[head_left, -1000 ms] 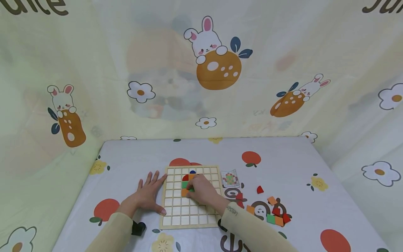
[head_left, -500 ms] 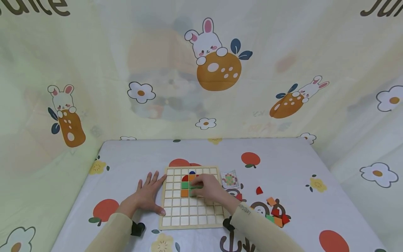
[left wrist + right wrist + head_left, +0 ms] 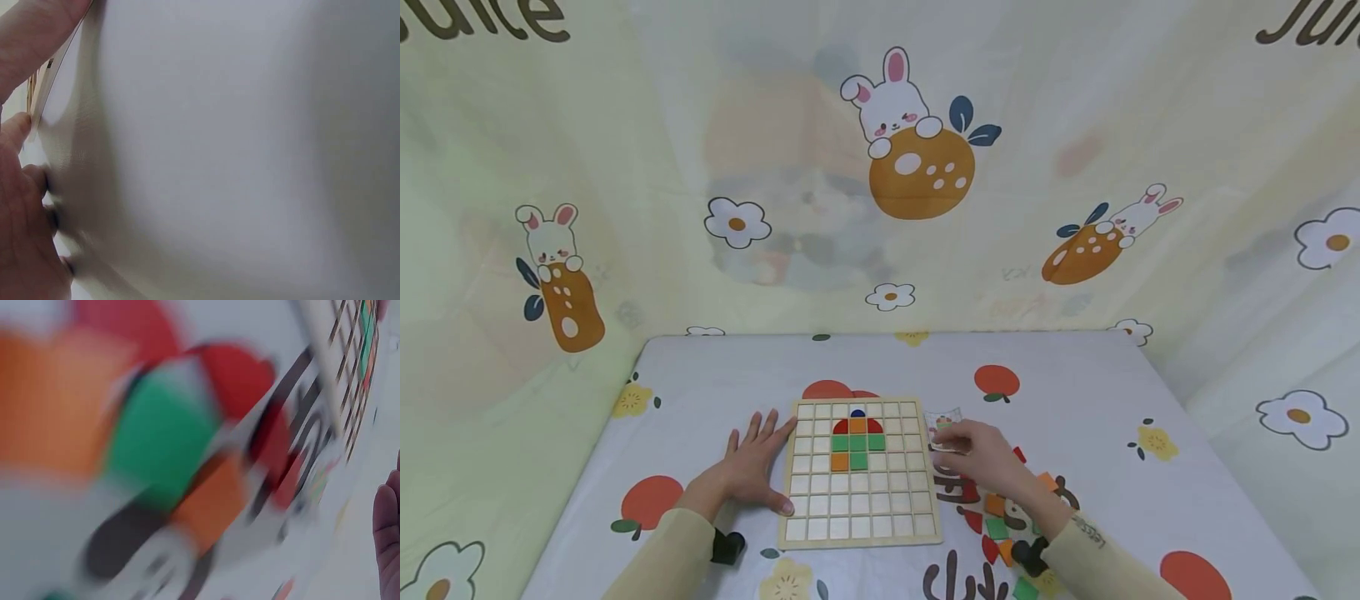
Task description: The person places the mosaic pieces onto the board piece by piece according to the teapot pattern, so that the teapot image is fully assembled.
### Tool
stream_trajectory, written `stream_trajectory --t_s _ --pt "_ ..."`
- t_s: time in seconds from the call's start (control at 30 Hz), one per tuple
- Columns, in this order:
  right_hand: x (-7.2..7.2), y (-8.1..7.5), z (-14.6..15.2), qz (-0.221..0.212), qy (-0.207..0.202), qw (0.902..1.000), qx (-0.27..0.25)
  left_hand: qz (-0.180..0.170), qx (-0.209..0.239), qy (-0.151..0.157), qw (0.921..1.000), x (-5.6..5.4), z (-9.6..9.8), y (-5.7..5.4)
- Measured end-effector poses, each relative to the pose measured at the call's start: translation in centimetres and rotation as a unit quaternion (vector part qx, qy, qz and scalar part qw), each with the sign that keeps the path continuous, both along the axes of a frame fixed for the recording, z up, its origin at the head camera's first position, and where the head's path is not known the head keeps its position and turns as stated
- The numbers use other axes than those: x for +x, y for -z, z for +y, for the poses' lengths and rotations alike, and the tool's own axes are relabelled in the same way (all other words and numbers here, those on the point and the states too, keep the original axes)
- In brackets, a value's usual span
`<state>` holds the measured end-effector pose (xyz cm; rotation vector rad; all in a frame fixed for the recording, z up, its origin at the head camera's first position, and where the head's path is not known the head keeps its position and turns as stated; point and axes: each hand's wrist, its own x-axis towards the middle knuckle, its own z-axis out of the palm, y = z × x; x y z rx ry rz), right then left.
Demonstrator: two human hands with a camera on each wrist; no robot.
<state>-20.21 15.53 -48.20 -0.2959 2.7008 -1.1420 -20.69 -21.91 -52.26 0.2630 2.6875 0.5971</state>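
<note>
My left hand [image 3: 741, 471] lies with its fingers spread, its index fingertip and thumb touching the left edge of a wooden grid board [image 3: 861, 546]. Set in the board's cells are a blue piece [image 3: 857, 413], red rounded pieces [image 3: 840, 427] and an orange square [image 3: 857, 426], with a row of green squares [image 3: 858, 442] below. Under that row are another orange square [image 3: 839, 461] and a green one [image 3: 858, 461]. Right of the board my right hand [image 3: 988, 458] is in the air, fingers loosely bent, with nothing visible between them. It partly covers a small pattern card [image 3: 951, 415].
Loose pieces lie under and around the right forearm, among them a green square [image 3: 997, 528], an orange square [image 3: 995, 504] and a red piece [image 3: 990, 548]. The right wrist view shows them close up and blurred. A patterned cloth [image 3: 1075, 358] covers the table.
My right hand has left the board and moved right, toward the card and loose pieces. A green square it was covering now shows in the lower row. The left hand stays put.
</note>
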Motion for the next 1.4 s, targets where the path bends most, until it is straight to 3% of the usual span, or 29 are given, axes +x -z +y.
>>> stream_trajectory --t_s 0.27,0.47,0.7,0.83,1.0,1.4 --pt "1.6 0.7 6.3 -0.021 0.06 0.9969 0.046 -0.005 -0.008 -0.002 1.0 -0.1 0.0 0.1" --pt "2.6 1.7 8.8 -0.037 0.068 0.9954 0.056 -0.002 -0.006 -0.002 1.0 0.2 -0.3 0.3" --pt "3.7 2.5 8.4 -0.064 0.064 0.995 0.044 0.004 -0.004 -0.002 1.0 0.2 -0.3 0.6" --pt "4.0 3.0 8.0 -0.074 0.056 0.9936 0.065 0.007 -0.004 0.0 1.0 0.2 -0.2 0.6" --pt "4.3 3.1 7.5 -0.058 0.055 0.9923 0.095 0.006 -0.006 0.0 1.0 0.1 -0.1 0.5" --pt "4.4 3.1 7.1 -0.043 0.061 0.9908 0.113 0.007 -0.007 0.001 1.0 0.1 0.0 0.6"
